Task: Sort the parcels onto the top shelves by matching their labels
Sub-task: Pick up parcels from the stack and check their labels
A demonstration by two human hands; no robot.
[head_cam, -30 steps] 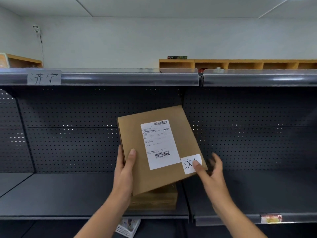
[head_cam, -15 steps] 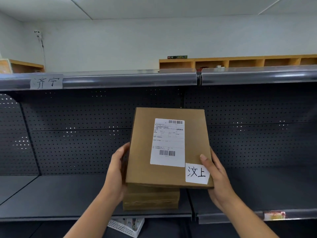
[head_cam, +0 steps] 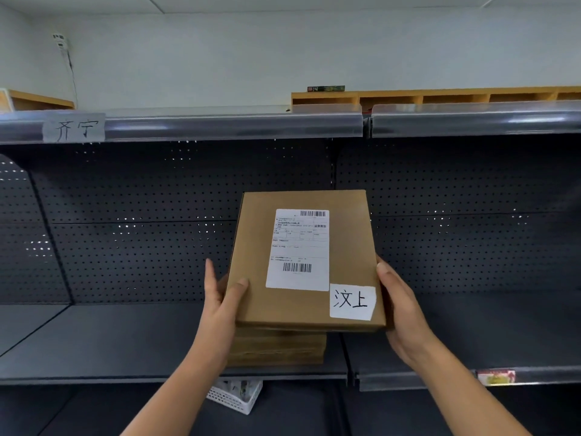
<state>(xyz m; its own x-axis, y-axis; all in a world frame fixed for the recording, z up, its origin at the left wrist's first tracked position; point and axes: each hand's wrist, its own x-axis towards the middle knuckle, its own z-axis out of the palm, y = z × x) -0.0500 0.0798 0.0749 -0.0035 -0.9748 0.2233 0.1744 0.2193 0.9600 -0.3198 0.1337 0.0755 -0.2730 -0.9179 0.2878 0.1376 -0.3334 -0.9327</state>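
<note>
Cardboard parcel (head_cam: 301,262), tagged 汶上 (head_cam: 352,301), is clasped between the left hand (head_cam: 221,297) and right hand (head_cam: 401,305) at its sides, long axis pointing up and away, below the top shelf (head_cam: 235,125) whose only visible tag (head_cam: 74,129), far left, reads differently

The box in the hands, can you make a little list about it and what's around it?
held parcel: brown cardboard box, top face towards the camera
its labels: printed shipping label; handwritten tag 汶上 at the near right corner
left hand: grips the left edge
right hand: grips the right edge
underneath: more cardboard boxes stacked on the middle shelf
top shelf sign: reads 齐宁 or 济宁, no match to the tag
below: white mesh basket
</note>
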